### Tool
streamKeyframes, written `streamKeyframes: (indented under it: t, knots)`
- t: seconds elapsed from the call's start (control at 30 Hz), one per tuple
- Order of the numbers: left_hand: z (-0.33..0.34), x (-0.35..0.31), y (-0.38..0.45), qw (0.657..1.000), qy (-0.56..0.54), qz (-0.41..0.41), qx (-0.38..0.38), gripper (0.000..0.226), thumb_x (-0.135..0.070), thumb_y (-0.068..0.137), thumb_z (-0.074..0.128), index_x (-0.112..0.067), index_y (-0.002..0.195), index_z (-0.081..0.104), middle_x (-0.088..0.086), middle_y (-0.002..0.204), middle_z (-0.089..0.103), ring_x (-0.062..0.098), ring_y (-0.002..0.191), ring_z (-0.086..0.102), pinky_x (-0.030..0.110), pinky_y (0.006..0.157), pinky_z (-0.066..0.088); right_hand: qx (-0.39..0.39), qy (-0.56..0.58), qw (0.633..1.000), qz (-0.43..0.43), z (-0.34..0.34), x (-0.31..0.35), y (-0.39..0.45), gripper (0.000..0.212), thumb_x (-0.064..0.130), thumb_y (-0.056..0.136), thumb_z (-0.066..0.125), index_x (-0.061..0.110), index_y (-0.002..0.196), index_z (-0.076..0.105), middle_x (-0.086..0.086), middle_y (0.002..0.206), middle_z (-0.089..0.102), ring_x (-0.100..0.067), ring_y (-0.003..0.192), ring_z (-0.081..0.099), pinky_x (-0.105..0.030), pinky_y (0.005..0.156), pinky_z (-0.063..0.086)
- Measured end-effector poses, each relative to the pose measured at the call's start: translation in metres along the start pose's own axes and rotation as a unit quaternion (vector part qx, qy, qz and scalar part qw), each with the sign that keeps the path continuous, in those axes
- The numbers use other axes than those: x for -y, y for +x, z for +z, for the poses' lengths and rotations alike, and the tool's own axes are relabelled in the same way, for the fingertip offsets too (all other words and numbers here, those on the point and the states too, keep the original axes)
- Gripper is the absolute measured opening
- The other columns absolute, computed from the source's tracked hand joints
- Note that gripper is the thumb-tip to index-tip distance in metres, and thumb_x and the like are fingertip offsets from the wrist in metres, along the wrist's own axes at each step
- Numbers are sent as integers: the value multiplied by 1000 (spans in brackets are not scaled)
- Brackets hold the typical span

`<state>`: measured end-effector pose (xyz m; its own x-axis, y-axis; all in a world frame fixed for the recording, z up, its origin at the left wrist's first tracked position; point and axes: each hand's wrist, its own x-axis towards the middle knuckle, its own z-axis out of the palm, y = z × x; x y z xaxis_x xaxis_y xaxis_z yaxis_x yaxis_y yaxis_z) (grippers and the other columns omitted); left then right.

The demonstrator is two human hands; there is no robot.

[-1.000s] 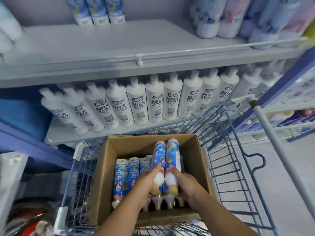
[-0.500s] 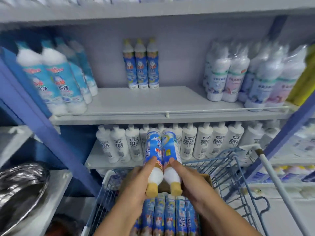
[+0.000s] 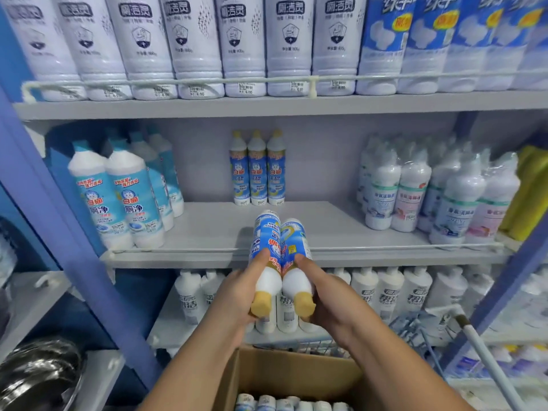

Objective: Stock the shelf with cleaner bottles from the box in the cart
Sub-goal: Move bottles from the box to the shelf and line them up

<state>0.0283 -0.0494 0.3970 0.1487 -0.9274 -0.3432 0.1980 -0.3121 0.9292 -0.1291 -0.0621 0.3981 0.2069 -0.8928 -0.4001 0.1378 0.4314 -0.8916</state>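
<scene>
Since half a second ago, both blue-labelled, yellow-capped cleaner bottles have risen to the grey middle shelf edge; left hand and right hand each clamp one, bases forward.

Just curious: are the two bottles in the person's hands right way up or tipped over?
Tipped. The two bottles lie slanted, yellow caps toward the person, bases toward the middle shelf, unlike the three upright ones there.
</scene>
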Motion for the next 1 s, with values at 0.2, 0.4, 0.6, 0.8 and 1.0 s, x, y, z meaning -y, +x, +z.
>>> streamKeyframes:
  t: [0.2,0.4,0.6,0.8,1.0]
  knots:
    - [-9,-7,35,1000,4,-18,-3,45,-59,84,68,-18,101,75,2,78,75,13,58,61,25,53,46,-30,-13,999,13,11,5,30,46,56,85,67,16,107,75,-4,84,73,-18,70,63,-27,65,51]
    - [-12,-12,55,999,31,-30,6,44,-55,82,72,-17,104,74,3,85,79,20,77,71,33,70,54,-29,20,999,8,23,15,45,39,35,92,68,3,115,69,-15,91,77,-24,61,69,-36,65,59]
    - [-18,-25,63,990,141,29,10,82,-66,78,67,-41,148,33,-8,112,65,21,84,73,39,68,64,-37,-58,995,-78,28,23,47,44,35,98,59,53,133,39,-1,99,75,-23,53,63,-29,47,50]
    - [-31,-32,65,967,227,86,78,40,-57,97,48,-63,136,43,-14,105,70,11,76,66,30,62,58,21,-38,993,-113,20,24,51,34,28,96,65,35,128,61,-8,101,65,-23,63,58,-34,56,56]
    - [-47,-25,76,946,232,163,155,77,-80,73,49,-50,144,41,17,90,67,18,62,59,39,68,51,104,-51,986,-119,1,17,55,79,2,72,85,37,135,51,-16,127,57,-21,88,70,-48,84,60]
